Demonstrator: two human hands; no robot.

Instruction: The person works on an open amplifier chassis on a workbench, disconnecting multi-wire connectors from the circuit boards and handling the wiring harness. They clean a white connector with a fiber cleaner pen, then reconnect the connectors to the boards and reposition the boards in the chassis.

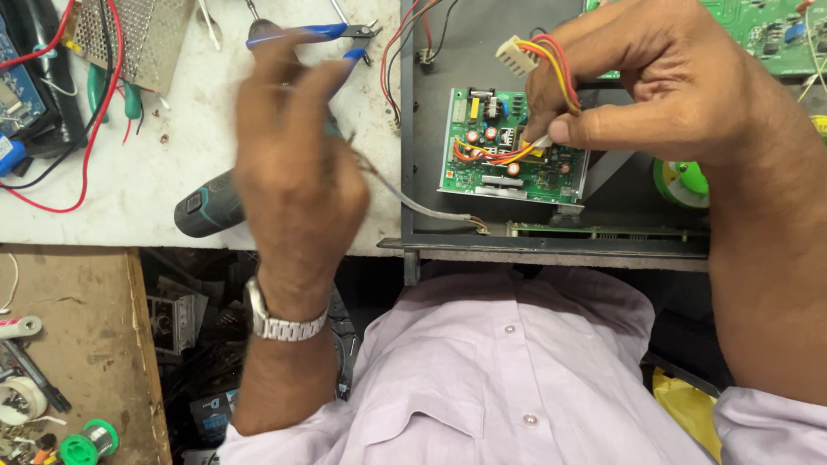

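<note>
Both your hands are raised over an opened metal chassis (551,245), each busy with wiring.

The dark chassis sits at the white bench's (164,181) edge, holding a green circuit board (508,168) with small capacitors. Your right hand (663,82) is above that board, fingers pinched around a bundle of red and yellow wires (558,73) that ends in a white plug connector (517,54), which is lifted clear of the board. Your left hand (297,164) (blurred) is curled over the bench; what it grips I cannot tell, though a thin grey lead (422,207) runs from it to the chassis edge. Beside it lies a teal power screwdriver (207,205), with blue-handled pliers (314,36) beyond your fingertips.
</note>
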